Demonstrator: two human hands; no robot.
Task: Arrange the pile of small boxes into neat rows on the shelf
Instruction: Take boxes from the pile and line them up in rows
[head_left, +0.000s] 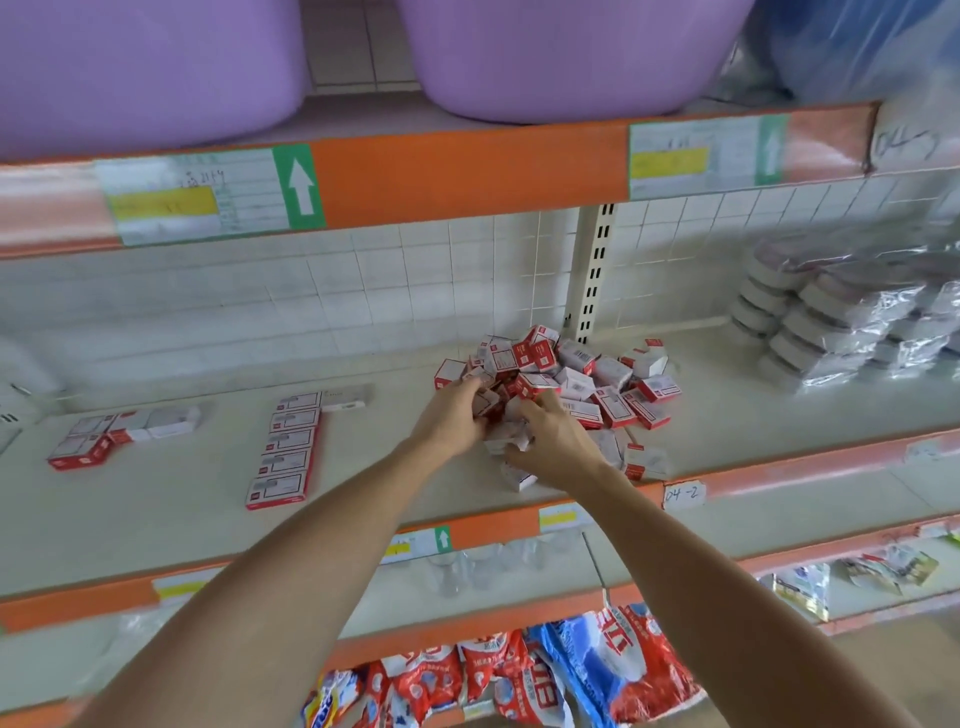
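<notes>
- While the pile of small boxes (561, 384) lies heaped toward the back of the shelf (363, 519), right of middle, both hands are dug into its near edge.
- Left hand (452, 421): fingers are curled into the heap at its left side, closed round several boxes, as far as can be judged; the count is hidden.
- Right hand (550, 447): fingers are curled over boxes at the front of the heap, and a few loose ones are seen just beneath the palm.
- One finished row (283, 452) is laid flat, front to back, well left of the pile; a shorter loose group (122, 434) lies further left, less tidy.
- Step in hand, judged: a handful is being gathered for carrying to the rows.
- To do it well: only as many boxes should be taken as can be held flat; printed faces should be turned the same way before release; each box should be butted against the last, edges squared to the row.
- Risk: boxes at the shelf lip could be knocked off if the heap is raked forward.
</notes>
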